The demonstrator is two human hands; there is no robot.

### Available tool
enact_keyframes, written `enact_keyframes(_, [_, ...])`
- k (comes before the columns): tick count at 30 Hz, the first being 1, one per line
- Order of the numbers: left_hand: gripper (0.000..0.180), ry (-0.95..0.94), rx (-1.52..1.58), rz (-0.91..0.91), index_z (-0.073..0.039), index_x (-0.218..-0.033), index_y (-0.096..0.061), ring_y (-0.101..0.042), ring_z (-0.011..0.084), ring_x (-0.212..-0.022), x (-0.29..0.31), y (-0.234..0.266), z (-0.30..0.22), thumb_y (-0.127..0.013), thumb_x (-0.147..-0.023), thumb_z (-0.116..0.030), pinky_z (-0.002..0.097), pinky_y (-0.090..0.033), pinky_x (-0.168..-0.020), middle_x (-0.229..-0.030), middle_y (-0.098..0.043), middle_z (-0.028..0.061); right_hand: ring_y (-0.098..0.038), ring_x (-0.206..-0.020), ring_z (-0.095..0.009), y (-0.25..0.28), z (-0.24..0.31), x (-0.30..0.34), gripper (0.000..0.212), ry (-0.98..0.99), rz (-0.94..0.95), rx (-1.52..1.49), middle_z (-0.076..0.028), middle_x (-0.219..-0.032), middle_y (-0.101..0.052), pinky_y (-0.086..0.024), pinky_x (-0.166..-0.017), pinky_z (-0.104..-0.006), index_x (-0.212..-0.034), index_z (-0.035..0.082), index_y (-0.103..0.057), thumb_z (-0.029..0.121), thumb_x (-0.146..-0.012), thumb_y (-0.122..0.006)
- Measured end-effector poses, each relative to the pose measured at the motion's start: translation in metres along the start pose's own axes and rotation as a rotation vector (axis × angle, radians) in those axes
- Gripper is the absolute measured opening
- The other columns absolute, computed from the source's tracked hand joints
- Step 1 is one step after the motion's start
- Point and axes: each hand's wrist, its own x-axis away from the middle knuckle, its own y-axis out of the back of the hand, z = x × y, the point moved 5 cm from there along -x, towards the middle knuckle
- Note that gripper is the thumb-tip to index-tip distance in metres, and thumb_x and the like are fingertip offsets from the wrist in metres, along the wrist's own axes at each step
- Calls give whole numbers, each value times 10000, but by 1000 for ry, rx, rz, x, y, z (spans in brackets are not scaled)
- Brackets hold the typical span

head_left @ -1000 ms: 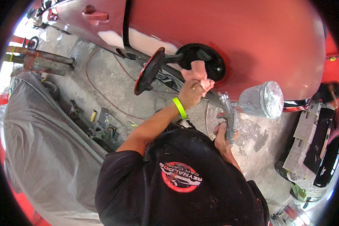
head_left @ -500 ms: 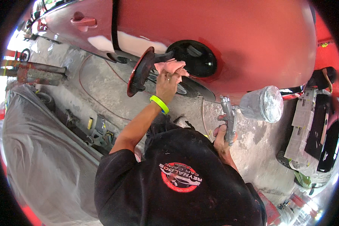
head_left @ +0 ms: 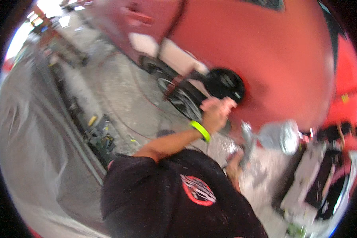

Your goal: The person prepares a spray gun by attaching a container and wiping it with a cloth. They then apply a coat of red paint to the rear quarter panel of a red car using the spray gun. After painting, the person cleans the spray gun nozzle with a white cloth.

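My left hand, with a yellow-green wristband, is closed around a crumpled pink cloth. It is at the lower edge of the round black fuel filler recess in the side of a red car. The fuel flap stands swung out to the left of the recess, smeared by motion. Lower and to the right, my right hand grips a metal paint spray gun. Its translucent, wrapped-looking cup points right, just below the car body. Fine finger detail is blurred.
A grey sheet drapes a large object on the left. Car wheels show below the body. A thin hose runs over the concrete floor. Paper-covered and dark parts lie at the right, with a tray of tools by the sheet.
My view has turned and blurred. My left hand with the cloth has moved from between the flap and recess to the recess's lower right edge. My right hand still holds the spray gun.
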Motion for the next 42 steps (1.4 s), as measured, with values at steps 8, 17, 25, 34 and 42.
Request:
enact_keyframes(8, [217,132,520,369,-75,-965,-447,-604,251,-884,-6,-39,-32,-631,-859,-121,378,-447,-846,-890,-552,58,-498,-510,-127,-19,31,14,373,187,100,-400,-57,-634,-558,-403,-480,-280,-1105,-29,-590,322,-984,-557])
enact_keyframes(17, [88,722,1552,315,-93,-1010,-586,-620,243,-1028,6,1,36,-590,-931,-134,404,-496,-925,-1066,-625,75,-552,-556,-94,6,26,17,160,127,413,-197,-1,-660,-593,-443,-511,-287,-968,39,-697,155,-867,-652])
enact_keyframes(25, [130,649,1568,465,-62,-1034,-572,-636,299,-924,-7,0,39,-475,-968,-117,421,-491,-946,-1092,-627,186,-639,-646,-188,30,32,16,227,388,485,27,-139,-769,-670,-511,-625,-333,-984,8,-689,150,-808,-706])
enact_keyframes(34, [92,796,1166,506,-74,-1066,-523,-556,114,-619,10,-37,-13,-505,-976,-77,261,-440,-558,-778,-572,30,-708,-759,-276,42,28,20,375,414,522,41,-191,-849,-697,-536,-688,-370,-1098,-22,-684,217,-817,-753])
enact_keyframes(42, [133,889,1048,646,-70,-1089,-558,-620,94,-833,44,-48,-1,-545,-994,-162,252,-497,-749,-942,-625,11,-669,-673,-209,46,13,17,299,340,324,-88,-171,-794,-677,-524,-634,-341,-1063,-33,-678,173,-851,-717])
